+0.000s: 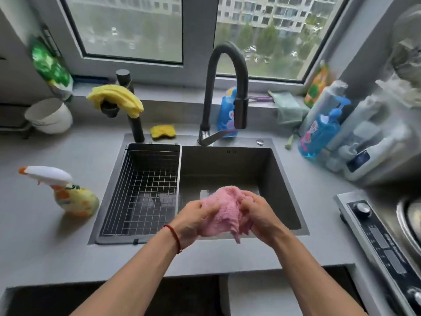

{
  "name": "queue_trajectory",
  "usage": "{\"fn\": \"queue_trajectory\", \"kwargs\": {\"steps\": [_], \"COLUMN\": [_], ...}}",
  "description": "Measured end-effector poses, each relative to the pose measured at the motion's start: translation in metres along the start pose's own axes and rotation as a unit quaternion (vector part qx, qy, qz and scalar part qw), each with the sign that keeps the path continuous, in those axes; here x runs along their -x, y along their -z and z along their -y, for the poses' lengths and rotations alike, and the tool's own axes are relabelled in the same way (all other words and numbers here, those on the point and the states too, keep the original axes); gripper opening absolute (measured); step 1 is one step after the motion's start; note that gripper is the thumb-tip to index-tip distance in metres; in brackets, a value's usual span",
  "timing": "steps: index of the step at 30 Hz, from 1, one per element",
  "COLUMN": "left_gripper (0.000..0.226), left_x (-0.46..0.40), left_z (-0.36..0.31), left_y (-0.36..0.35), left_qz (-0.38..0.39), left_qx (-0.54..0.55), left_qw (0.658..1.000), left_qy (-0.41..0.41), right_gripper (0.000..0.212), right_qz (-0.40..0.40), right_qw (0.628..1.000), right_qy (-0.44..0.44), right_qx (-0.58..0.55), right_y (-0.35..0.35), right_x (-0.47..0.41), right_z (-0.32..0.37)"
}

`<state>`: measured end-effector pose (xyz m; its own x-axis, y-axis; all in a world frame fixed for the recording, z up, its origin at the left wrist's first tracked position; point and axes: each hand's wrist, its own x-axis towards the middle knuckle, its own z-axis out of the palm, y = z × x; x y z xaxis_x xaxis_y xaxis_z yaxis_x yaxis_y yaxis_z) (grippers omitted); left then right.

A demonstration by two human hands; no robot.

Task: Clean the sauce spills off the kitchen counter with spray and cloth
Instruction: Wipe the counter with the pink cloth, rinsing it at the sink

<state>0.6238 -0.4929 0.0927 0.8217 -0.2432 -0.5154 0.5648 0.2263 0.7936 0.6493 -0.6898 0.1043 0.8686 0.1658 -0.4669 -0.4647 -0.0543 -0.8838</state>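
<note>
A pink cloth point(224, 209) is bunched up over the front of the dark sink basin point(268, 179). My left hand point(193, 221) grips its left side and my right hand point(259, 215) grips its right side, fingers closed into the fabric. A frayed corner of the cloth hangs down between my wrists. The yellow spray bottle point(73, 197) with a white and orange trigger head stands on the grey counter point(57, 247) left of the sink, well apart from both hands. No sauce spill is visible on the counter.
A wire rack point(145, 188) fills the sink's left part. The black faucet point(230, 87) arches over the basin. A yellow sponge point(163, 131), yellow cloth point(116, 99), white bowls point(50, 116) and blue soap bottles point(319, 135) line the back. A stove panel point(382, 242) sits at right.
</note>
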Motion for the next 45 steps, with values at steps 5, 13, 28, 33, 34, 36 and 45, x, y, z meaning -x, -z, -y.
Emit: {"fn": "queue_trajectory", "kwargs": {"steps": [5,13,28,33,34,36,45], "left_gripper": [0.026,0.030,0.039,0.044,0.044,0.043,0.014], "left_x": [-0.040,-0.093,-0.147,-0.167,-0.169,-0.176,-0.197], "left_z": [-0.008,-0.016,-0.040,-0.028,-0.024,-0.015,0.011], "left_y": [-0.015,-0.038,-0.074,-0.078,-0.078,-0.078,-0.057], "left_qz": [-0.119,-0.218,-0.237,-0.236,-0.230,-0.207,-0.362], "left_qx": [0.002,0.084,0.204,0.148,0.132,0.106,0.011], "left_qw": [0.992,0.971,0.950,0.959,0.961,0.967,0.923], "left_qy": [-0.050,-0.054,-0.010,0.056,0.075,0.102,0.127], "right_gripper": [0.038,0.035,0.037,0.042,0.055,0.069,0.028], "right_qz": [0.012,0.070,0.121,0.120,0.157,0.199,-0.027], "right_qw": [0.999,0.978,0.937,0.962,0.950,0.924,0.979], "right_qy": [0.004,0.024,0.160,-0.125,-0.227,-0.323,-0.139], "right_qx": [0.041,0.196,0.284,0.211,0.147,-0.051,-0.148], "right_y": [0.030,0.074,0.031,0.080,0.087,0.097,0.094], "right_x": [-0.062,-0.162,-0.240,-0.229,-0.221,-0.206,-0.199], "right_z": [0.013,0.033,0.092,0.018,-0.003,-0.032,-0.038]}}
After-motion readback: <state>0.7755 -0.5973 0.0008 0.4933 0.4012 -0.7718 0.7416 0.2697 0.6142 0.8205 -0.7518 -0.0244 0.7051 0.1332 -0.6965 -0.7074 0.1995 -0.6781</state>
